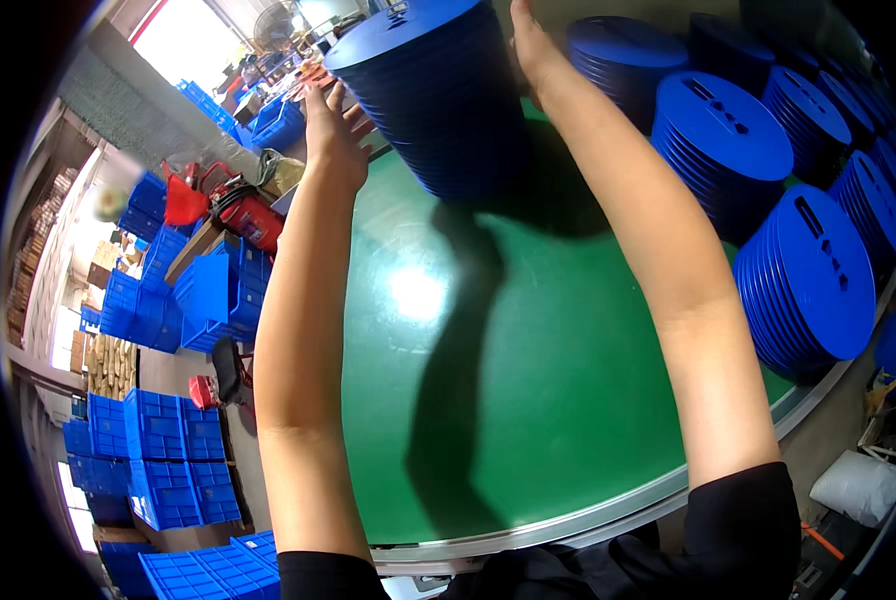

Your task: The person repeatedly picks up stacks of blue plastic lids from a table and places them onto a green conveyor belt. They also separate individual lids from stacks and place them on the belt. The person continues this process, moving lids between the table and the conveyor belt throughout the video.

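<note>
A tall stack of round blue plastic discs [433,110] stands at the far side of the green tabletop, its top cut off by the upper edge of the picture. To its left is my left hand [336,140], fingers spread, with a narrow gap between it and the discs. My right hand [536,50] is raised along the stack's right side. One of its digits stretches upward and the others are partly hidden; whether it touches the discs I cannot tell. Both arms reach forward over the green table [548,400].
More stacks of slotted blue discs [808,270] crowd the table's right side. Left of the table are blue crates [173,430], a red fire extinguisher [253,215] and a dark stool [230,370]. A white sack [858,487] lies low at the right.
</note>
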`<state>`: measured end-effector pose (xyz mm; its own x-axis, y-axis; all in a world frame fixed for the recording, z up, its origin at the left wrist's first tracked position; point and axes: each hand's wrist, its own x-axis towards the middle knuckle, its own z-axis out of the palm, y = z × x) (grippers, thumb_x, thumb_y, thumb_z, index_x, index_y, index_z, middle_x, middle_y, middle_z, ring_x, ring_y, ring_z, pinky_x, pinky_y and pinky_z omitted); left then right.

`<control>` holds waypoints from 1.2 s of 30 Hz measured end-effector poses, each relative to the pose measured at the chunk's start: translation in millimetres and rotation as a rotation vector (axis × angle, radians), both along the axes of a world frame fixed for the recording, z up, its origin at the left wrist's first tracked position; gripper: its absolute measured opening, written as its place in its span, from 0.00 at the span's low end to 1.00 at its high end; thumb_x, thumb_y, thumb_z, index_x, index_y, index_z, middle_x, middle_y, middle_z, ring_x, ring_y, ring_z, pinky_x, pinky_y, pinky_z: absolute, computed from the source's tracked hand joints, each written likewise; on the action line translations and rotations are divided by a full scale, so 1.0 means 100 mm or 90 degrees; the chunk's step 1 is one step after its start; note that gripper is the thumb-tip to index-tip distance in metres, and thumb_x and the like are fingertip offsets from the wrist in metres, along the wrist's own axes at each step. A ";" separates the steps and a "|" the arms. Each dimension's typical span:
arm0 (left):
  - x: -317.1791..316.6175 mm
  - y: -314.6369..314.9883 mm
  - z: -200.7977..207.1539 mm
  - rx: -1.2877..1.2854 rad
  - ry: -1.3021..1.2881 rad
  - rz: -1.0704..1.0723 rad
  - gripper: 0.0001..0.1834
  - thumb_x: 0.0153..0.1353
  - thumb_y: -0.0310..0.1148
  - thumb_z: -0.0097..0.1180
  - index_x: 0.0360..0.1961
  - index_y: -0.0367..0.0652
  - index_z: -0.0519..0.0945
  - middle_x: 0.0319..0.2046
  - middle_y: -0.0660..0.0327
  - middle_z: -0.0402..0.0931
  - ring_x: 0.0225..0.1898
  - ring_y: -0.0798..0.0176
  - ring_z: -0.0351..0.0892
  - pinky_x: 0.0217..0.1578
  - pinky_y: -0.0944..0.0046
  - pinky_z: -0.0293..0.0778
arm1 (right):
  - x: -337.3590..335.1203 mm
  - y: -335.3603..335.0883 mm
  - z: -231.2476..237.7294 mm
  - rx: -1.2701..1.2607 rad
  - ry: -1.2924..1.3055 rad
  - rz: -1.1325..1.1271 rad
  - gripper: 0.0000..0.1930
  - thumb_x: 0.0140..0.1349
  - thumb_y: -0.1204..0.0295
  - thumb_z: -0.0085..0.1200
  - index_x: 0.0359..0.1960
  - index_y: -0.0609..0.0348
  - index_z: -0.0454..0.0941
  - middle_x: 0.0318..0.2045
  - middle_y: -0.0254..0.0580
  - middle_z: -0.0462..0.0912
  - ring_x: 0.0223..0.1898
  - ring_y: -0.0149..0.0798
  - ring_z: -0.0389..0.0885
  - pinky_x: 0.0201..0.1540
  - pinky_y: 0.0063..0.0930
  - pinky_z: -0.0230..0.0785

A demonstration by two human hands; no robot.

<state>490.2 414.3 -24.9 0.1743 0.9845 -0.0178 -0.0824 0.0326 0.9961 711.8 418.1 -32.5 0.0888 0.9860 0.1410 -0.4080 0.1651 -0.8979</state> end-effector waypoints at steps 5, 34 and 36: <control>0.08 0.23 -0.56 -0.143 -0.016 0.038 0.47 0.51 0.73 0.30 0.67 0.57 0.48 0.64 0.55 0.51 0.62 0.46 0.51 0.58 0.38 0.39 | 0.15 0.02 -0.47 -0.046 -0.025 -0.050 0.42 0.56 0.38 0.34 0.64 0.57 0.49 0.64 0.55 0.52 0.65 0.51 0.51 0.64 0.43 0.45; -2.87 -3.19 0.43 -0.287 -0.533 -0.296 0.35 0.60 0.59 0.33 0.63 0.50 0.57 0.64 0.59 0.53 0.65 0.50 0.48 0.62 0.44 0.45 | -2.70 -4.13 0.73 -0.050 -0.039 0.140 0.31 0.66 0.47 0.19 0.58 0.51 0.65 0.61 0.41 0.62 0.65 0.37 0.54 0.66 0.35 0.40; -3.22 -3.64 0.48 -0.262 -0.544 -0.229 0.36 0.60 0.59 0.32 0.65 0.51 0.55 0.65 0.62 0.52 0.67 0.54 0.43 0.64 0.46 0.37 | -3.03 -4.51 0.83 -0.024 0.079 0.229 0.32 0.65 0.46 0.21 0.50 0.54 0.74 0.53 0.45 0.72 0.58 0.38 0.67 0.63 0.35 0.51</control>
<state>168.4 50.7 22.9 0.5717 0.8171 -0.0742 -0.6800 0.5224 0.5144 408.5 -32.4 50.4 -0.2506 0.9613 0.1146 -0.5396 -0.0403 -0.8410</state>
